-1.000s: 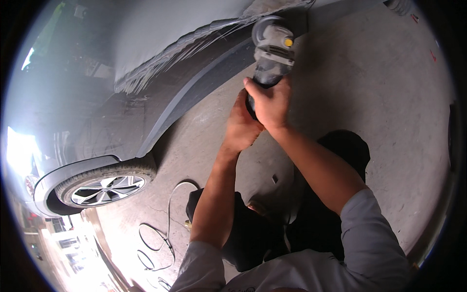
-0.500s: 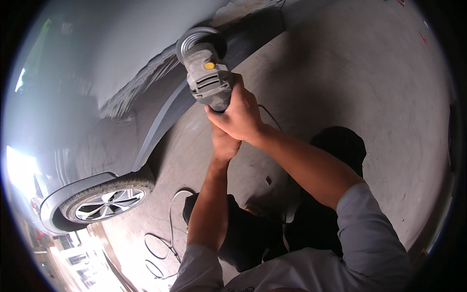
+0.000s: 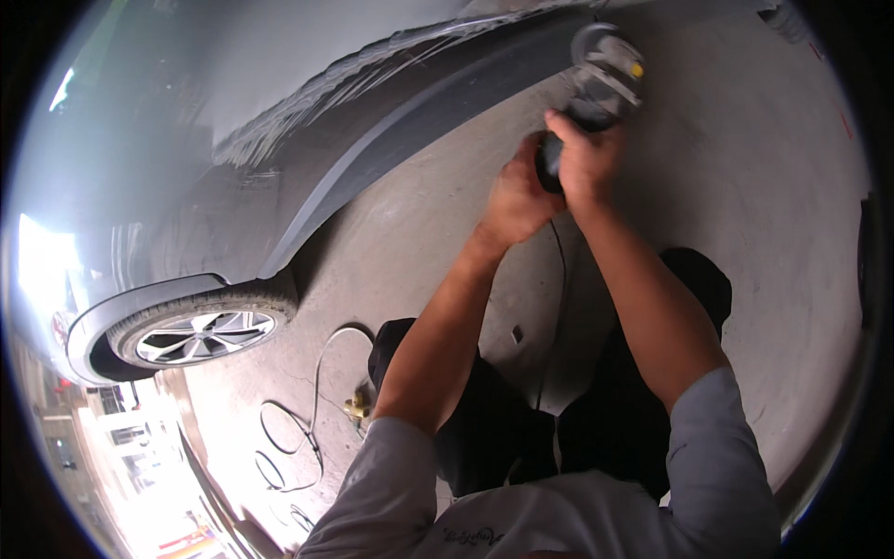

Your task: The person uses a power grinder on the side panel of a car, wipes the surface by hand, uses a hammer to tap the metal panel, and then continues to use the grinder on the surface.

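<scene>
Both my hands are wrapped around an angle grinder [image 3: 610, 84], which is grey and dark with a yellow button near its head. My right hand [image 3: 591, 163] grips the body just behind the head, thumb along its side. Further back, my left hand [image 3: 523, 196] closes around the dark rear end. The round disc end is blurred and lies by the lower edge of a grey car [image 3: 233, 56]; whether it touches the car I cannot tell. Along the car's side runs a long crumpled, scraped dent [image 3: 307, 98], left of the grinder.
A thin dark cord [image 3: 562, 270] hangs from the grinder down between my knees. At lower left are the car's wheel [image 3: 207, 337], a looped hose [image 3: 318, 373] and a brass-coloured fitting [image 3: 357, 404]. A small dark piece [image 3: 518, 334] lies on the concrete floor.
Both hands have carried the grinder to the right, from over the dented panel to the car's lower edge. My left hand now shows more clearly on the rear end.
</scene>
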`<action>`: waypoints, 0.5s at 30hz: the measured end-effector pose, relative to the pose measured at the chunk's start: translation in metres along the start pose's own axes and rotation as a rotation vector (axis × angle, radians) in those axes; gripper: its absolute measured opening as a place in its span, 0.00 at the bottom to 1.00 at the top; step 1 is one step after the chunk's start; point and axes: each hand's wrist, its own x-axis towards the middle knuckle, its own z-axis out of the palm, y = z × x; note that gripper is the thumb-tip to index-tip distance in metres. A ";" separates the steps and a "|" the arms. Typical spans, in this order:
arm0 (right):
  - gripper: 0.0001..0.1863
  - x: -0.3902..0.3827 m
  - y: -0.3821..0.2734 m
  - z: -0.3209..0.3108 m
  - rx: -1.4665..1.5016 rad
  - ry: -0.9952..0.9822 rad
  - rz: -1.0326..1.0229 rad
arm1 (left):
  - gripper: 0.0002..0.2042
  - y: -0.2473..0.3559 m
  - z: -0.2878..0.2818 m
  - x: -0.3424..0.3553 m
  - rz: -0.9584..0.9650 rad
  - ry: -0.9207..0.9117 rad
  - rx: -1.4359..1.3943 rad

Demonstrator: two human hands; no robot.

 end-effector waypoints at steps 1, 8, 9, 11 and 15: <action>0.31 0.004 -0.006 -0.004 0.015 0.010 0.031 | 0.50 0.005 -0.003 -0.008 0.065 0.008 0.090; 0.14 0.029 -0.083 -0.054 0.051 0.015 0.179 | 0.49 0.052 -0.159 -0.037 0.657 0.109 1.750; 0.13 0.033 -0.091 -0.062 0.067 0.028 0.185 | 0.46 0.063 -0.189 -0.027 0.865 0.101 1.987; 0.12 0.039 -0.102 -0.075 0.126 0.007 0.169 | 0.42 0.093 -0.236 -0.001 0.709 -0.230 2.472; 0.12 0.045 -0.115 -0.096 0.171 -0.047 0.169 | 0.40 0.122 -0.200 0.054 0.840 -0.452 2.476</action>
